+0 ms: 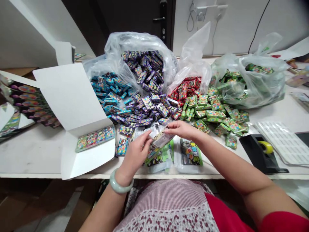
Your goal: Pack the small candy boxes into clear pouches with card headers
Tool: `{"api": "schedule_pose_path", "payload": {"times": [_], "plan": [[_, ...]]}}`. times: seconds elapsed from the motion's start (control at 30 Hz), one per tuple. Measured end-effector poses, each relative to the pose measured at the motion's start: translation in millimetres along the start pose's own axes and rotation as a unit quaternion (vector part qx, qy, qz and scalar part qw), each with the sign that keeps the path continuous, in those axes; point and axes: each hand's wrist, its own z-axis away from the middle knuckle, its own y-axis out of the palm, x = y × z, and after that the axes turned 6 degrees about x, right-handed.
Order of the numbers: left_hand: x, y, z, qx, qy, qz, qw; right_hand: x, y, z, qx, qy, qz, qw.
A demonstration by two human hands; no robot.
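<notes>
Low in the middle of the frame, you are holding a small clear packet (160, 137) with both hands. Your left hand (136, 154) is pinching its lower left side and your right hand (181, 129) is pinching its top right corner. It looks like you are opening or filling it, so your next move needs steady fingers. Flat green packs (190, 154) are lying just under your hands, near the table edge (169, 176). Left of center, a white open box (84, 145) is sitting close. Farther up, piles of little purple boxes (145, 109) and green boxes (217, 116) are crowding the table, leaving little free room.
</notes>
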Motion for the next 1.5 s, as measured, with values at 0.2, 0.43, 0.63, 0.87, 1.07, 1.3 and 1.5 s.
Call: {"api": "schedule_pose_path", "payload": {"times": [0.2, 0.43, 0.63, 0.87, 1.07, 1.3, 1.5], "plan": [[-14, -4.6, 2, 0.024, 0.026, -0.176, 0.984, 2, 12, -1, 0.001, -0.043, -0.029, 0.999], [-10, -4.9, -4, 0.004, -0.031, -0.067, 0.997, 24, 19, -1, -0.008, -0.093, 0.121, 0.988], [2, -4.0, -5, -0.048, -0.145, 0.22, 0.963, 5, 44, 13, -0.294, -0.186, 0.177, 0.921], [-2, 14.1, -15, -0.065, -0.194, 0.447, 0.871, -27, 62, 9, -0.067, -0.073, -0.086, 0.991], [2, 15.0, -9, 0.058, -0.199, 0.509, 0.835, -26, 46, 3, -0.188, -0.066, -0.137, 0.97], [7, 38.8, 21, 0.025, -0.241, 0.558, 0.794, -36, 49, 4, -0.176, -0.042, -0.133, 0.974], [0, 35.8, 1, -0.024, -0.201, 0.614, 0.763, -50, 58, 17, -0.104, -0.001, -0.112, 0.988]]}}
